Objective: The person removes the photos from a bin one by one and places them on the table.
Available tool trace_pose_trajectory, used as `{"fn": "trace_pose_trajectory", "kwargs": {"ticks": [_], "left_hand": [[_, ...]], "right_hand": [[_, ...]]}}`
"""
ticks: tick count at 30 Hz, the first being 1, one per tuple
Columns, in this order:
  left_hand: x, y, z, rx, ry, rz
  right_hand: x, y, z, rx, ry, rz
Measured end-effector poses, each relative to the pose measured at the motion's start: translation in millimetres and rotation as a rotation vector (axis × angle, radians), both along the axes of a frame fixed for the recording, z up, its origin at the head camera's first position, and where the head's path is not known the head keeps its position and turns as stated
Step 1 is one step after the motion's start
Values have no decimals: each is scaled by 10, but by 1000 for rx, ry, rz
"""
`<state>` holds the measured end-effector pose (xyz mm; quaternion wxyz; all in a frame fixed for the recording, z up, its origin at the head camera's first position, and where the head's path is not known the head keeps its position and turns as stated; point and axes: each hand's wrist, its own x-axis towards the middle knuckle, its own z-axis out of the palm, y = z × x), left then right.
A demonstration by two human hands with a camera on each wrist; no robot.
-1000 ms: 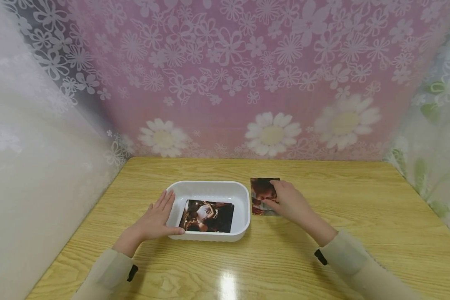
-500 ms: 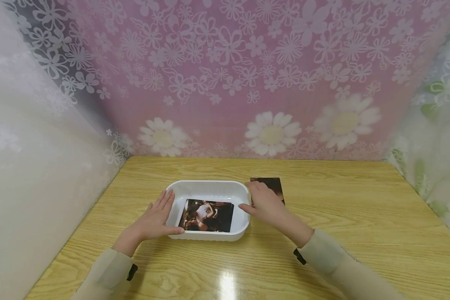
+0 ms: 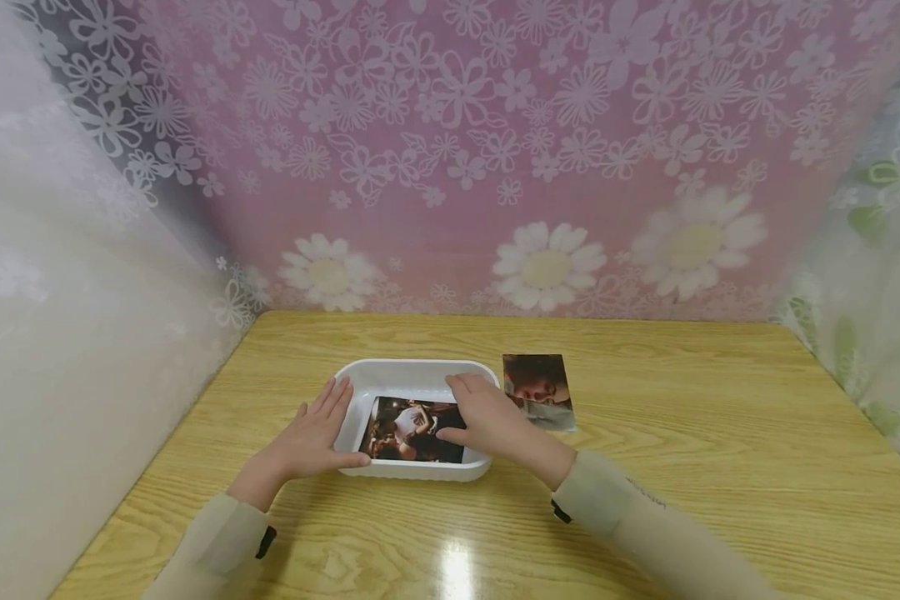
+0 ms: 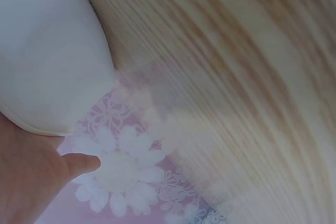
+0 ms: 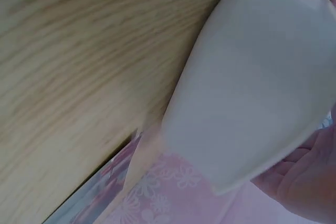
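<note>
A white plastic tub [image 3: 420, 472] stands on the table, with a small stack of photo prints [image 3: 412, 433] lying in it. My left hand [image 3: 307, 437] rests on the tub's left side, fingers straight and spread, thumb at the front rim. Over the tub's right end is my right hand [image 3: 487, 421], thumb and fingers apart above the right edge of the stack. Whether its fingertips touch the top print cannot be told. Another photo print [image 3: 540, 392] lies on the table just right of the tub. In the right wrist view the hand [image 5: 310, 182] is beyond the tub's rim.
The wood-grain table [image 3: 682, 400] extends to both sides and in front of the tub. A pink flowered curtain [image 3: 435, 250] hangs behind the table's back edge. Pale sheets stand at left and right.
My right hand has let go of the print on the table and moved left over the tub, leaving that print uncovered. My left hand has stayed at the tub's side.
</note>
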<state>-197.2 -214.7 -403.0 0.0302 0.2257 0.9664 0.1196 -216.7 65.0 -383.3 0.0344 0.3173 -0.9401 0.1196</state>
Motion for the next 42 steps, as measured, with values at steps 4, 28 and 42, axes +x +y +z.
{"fn": "trace_pose_trajectory", "kwargs": {"ticks": [4,28,42], "left_hand": [[-2,2,-2,-5,-5,2],[5,16,20,-6,8,-3],[-4,15,-3,-8,-1,1]], "right_hand": [[-21,-72,-55,31,-5,28],[-104,-329,-298,357,-23,35],[-101,-356,-294,379,-109,-35]]}}
